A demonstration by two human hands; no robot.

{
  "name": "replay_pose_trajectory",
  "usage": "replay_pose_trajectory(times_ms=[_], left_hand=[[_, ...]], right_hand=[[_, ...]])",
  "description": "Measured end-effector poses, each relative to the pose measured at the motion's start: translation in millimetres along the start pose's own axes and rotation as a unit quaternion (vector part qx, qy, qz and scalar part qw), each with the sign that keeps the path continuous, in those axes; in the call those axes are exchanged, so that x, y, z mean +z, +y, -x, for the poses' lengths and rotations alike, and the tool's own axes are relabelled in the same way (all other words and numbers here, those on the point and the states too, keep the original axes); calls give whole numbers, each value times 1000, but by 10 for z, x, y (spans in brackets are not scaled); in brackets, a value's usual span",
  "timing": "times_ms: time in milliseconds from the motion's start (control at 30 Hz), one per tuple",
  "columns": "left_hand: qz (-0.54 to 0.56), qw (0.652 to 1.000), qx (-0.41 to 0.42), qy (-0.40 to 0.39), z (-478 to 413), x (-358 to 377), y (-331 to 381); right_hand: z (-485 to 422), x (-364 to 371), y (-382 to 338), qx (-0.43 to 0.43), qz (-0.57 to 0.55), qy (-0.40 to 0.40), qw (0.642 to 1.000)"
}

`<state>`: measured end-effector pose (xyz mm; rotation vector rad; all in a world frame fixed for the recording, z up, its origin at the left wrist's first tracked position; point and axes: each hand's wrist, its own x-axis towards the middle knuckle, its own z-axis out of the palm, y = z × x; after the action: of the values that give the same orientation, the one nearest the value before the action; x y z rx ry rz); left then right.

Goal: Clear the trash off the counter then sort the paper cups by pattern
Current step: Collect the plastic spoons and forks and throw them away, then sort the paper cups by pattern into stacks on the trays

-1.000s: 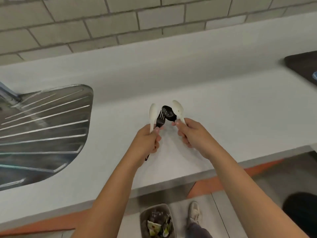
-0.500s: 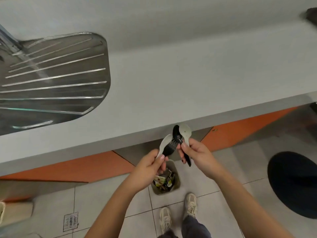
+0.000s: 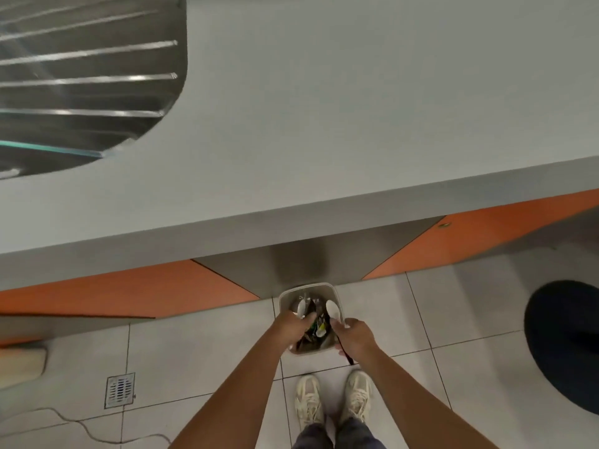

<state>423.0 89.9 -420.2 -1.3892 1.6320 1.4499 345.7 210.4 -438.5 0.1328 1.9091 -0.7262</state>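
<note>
Both my hands hover over a small grey trash bin (image 3: pixel 324 285) on the tiled floor below the counter's edge. My left hand (image 3: pixel 293 327) is shut on a white plastic spoon (image 3: pixel 301 308), and a black fork sits with it against the dark trash, hard to make out. My right hand (image 3: pixel 355 335) is shut on a white spoon (image 3: pixel 334 309) and a black utensil whose handle (image 3: pixel 346 355) sticks out below my palm. Wrappers and other trash fill the bin. No paper cups are in view.
The grey counter (image 3: pixel 340 124) spans the upper view, with a steel sink drainboard (image 3: pixel 81 76) at its left. Orange cabinet panels (image 3: pixel 129 286) run beneath. A black round object (image 3: pixel 564 348) lies on the floor at right, a floor drain (image 3: pixel 120 389) at left. My shoes (image 3: pixel 334 400) stand behind the bin.
My hands carried the plastic cutlery from above the counter, past its front edge, down to just over the trash bin. My view tilted down toward the floor.
</note>
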Motion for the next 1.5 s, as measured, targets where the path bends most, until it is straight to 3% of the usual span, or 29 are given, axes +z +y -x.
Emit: replay_pose_trajectory(times_ms=[67, 233, 500, 667, 933, 1133, 1300, 1500], left_hand=[[-19, 999, -11, 29, -72, 39, -12], [3, 994, -1, 105, 120, 103, -81], [32, 995, 48, 79, 731, 223, 154], [26, 992, 117, 50, 1080, 509, 676], [-16, 968, 251, 15, 1545, 1362, 1982], [-22, 942, 334, -19, 1900, 2254, 2975], [-42, 924, 376, -54, 2145, 2940, 3696], [-65, 909, 401, -95, 2288, 3625, 4395]], right_hand=[[-35, 5, -72, 15, 53, 12, 998], [157, -111, -150, 11, 29, 0, 1000], [520, -528, 5, -10, -133, 19, 991], [845, -1068, -26, -74, -209, 46, 974], [1161, -2515, -36, -188, -332, 132, 915], [1421, -3870, 115, -262, -339, 214, 878], [1563, -4884, 381, -272, -338, 274, 858], [1628, -5851, 735, -271, -391, 352, 806]])
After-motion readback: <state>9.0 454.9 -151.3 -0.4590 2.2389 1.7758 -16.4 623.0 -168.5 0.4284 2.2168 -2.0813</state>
